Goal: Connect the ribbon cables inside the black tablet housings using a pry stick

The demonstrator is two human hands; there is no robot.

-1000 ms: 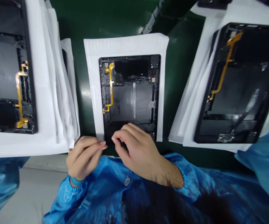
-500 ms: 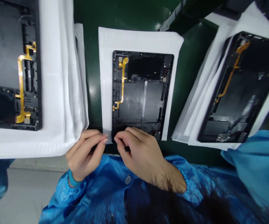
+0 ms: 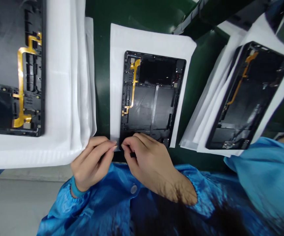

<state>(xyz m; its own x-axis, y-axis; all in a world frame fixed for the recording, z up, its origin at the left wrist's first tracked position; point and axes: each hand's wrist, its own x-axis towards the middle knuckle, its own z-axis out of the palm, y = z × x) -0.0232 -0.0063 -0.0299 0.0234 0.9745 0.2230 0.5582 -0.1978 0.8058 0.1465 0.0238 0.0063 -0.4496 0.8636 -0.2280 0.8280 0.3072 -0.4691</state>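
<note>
A black tablet back housing [image 3: 142, 111] with a gold flex cable [image 3: 133, 88] lies on a white foam sheet [image 3: 152, 37]. At the sheet's lower left corner, the thumb and forefinger of my left hand [image 3: 92, 164] are pinched together; what they hold, if anything, is hidden. My right hand [image 3: 149, 160] rests over the housing's near edge, its fingers also closed in a pinch by the lower left corner. A small black piece [image 3: 132, 154] shows under its curled fingers, too little to name.
At left, another housing [image 3: 42, 98] lies on a stack of white foam sheets [image 3: 58, 144]. A third housing [image 3: 245, 105] sits tilted on more sheets to the right, near a co-worker's blue sleeve [image 3: 265, 164]. The tabletop [image 3: 102, 82] is dark green.
The view has shifted slightly, so the middle housing appears a little farther right and more tilted. Both hands keep their pinched poses near the same corner. More of the co-worker's arm shows at right.
</note>
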